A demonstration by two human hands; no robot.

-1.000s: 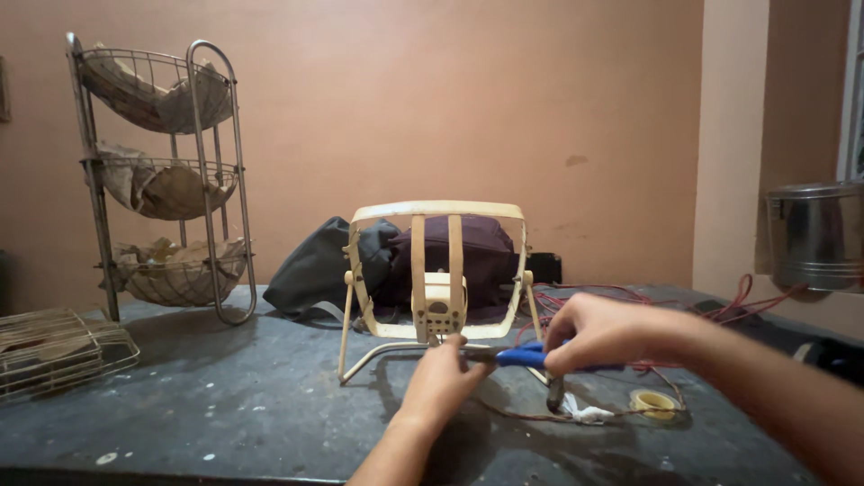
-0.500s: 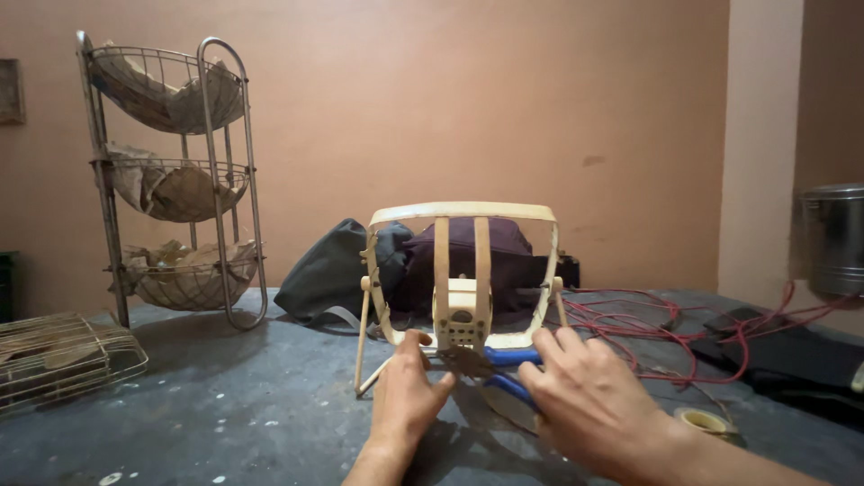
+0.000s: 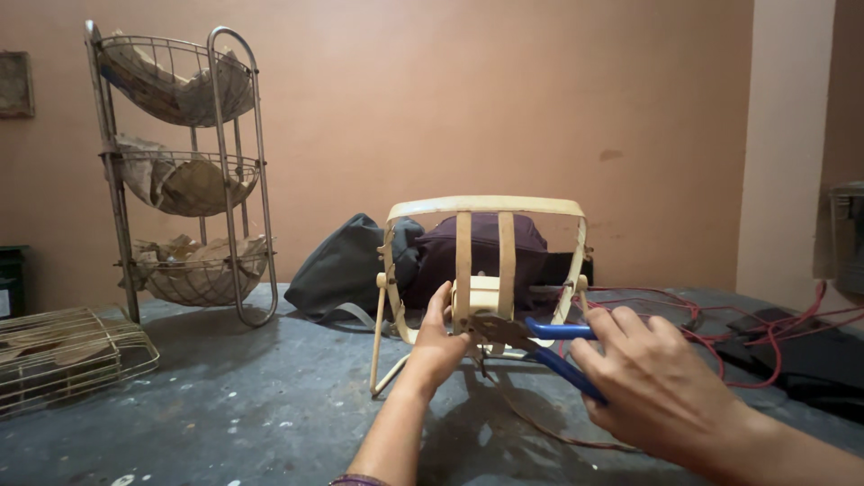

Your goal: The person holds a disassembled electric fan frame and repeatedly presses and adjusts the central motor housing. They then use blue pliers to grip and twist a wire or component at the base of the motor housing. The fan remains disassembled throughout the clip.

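The right hand (image 3: 657, 382) grips blue pliers (image 3: 531, 342), whose jaws bite the frame (image 3: 481, 270) at its centre; the left hand (image 3: 438, 342) cups the frame beside them.

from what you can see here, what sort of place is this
Probably a small home repair bench. The right hand works blue-handled pliers at a cream fan frame steadied by the left hand, on a stained grey table with red wires and a loose wire fan guard.
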